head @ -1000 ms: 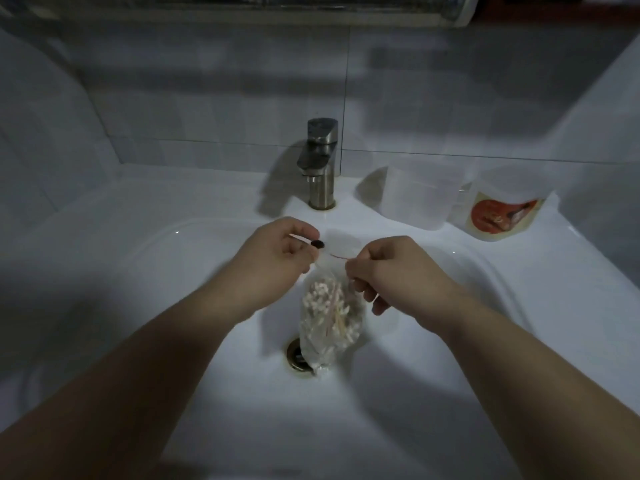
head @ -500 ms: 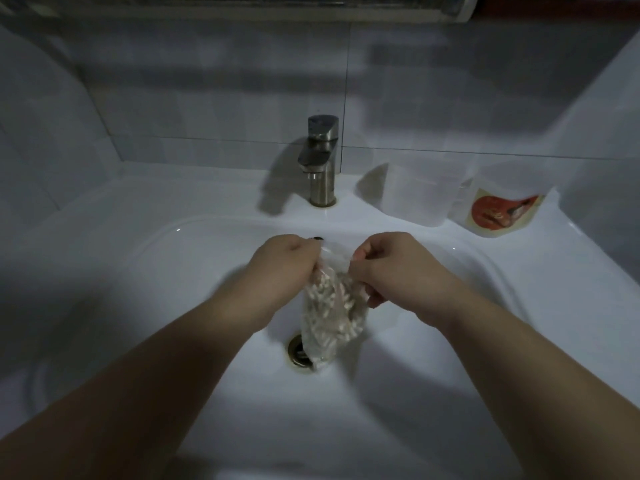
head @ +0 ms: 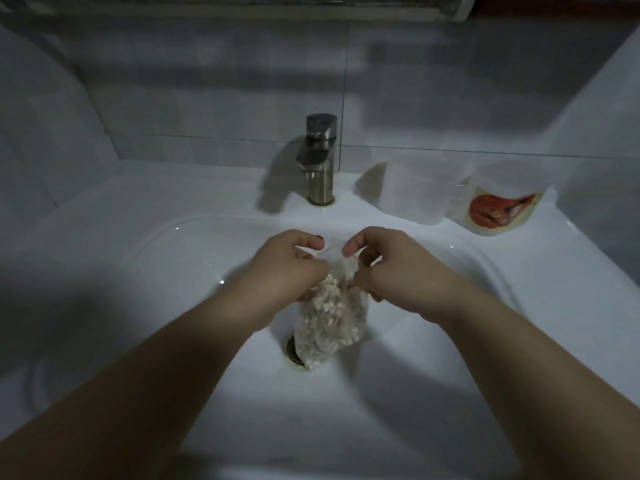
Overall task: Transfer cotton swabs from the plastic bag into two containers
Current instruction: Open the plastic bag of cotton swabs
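The plastic bag point(head: 330, 308) hangs in mid-air over the middle of the sink basin, held up by its top between the two hands. It is clear and thin, and its lower part bulges with cotton swabs point(head: 323, 329), a dense bundle of white tips and pale sticks lying at slightly different angles. The bottom corner of the bag hangs in front of the drain point(head: 292, 353), a dark round opening with a metal ring, and hides part of it. Whether the bag touches the basin there cannot be told.

The left hand point(head: 289, 268) pinches the left side of the bag's top, its fingers curled in around the plastic. The right hand point(head: 391, 268) pinches the right side in the same way, fingertips bent toward the bag. The two hands are near each other, with the crumpled top of the bag between them. Whether the mouth of the bag is open or sealed cannot be made out.

The sink point(head: 138, 220) is white and glossy. On its far ledge stands a brushed metal faucet point(head: 320, 161), upright, its spout pointing toward the basin. To the right of the faucet, also on the ledge, stands a clear container point(head: 412, 195). Just to its right is a second container point(head: 502, 183) bearing an orange-red label point(head: 498, 213). Grey tiled wall point(head: 207, 81) rises behind the ledge.
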`<state>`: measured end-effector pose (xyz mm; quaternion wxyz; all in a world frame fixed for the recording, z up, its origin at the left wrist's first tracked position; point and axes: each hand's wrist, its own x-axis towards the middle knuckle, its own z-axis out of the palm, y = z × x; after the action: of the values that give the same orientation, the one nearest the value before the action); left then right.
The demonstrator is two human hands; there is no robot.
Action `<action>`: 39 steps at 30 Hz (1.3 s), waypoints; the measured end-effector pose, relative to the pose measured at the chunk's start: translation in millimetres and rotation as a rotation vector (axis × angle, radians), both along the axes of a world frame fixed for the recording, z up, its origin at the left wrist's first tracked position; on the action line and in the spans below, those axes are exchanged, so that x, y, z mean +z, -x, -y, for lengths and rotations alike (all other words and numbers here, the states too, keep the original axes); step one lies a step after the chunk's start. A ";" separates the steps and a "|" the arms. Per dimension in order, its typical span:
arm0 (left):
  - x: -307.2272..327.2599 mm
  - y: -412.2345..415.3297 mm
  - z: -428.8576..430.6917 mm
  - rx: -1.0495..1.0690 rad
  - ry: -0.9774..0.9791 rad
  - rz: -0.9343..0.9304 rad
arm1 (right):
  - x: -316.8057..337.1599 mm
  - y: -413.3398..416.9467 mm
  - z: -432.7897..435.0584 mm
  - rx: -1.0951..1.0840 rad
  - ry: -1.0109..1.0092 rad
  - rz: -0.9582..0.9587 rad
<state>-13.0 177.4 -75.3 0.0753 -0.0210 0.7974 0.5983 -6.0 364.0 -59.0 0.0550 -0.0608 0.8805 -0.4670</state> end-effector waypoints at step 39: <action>37.6 -22.9 -49.4 -0.189 0.224 -0.207 | 33.8 -43.1 -79.5 -0.293 -0.443 -0.052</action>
<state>10.0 226.8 -37.8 0.0459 0.1077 0.8610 0.4950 37.1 443.5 -25.2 -0.0237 0.0690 0.9618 -0.2639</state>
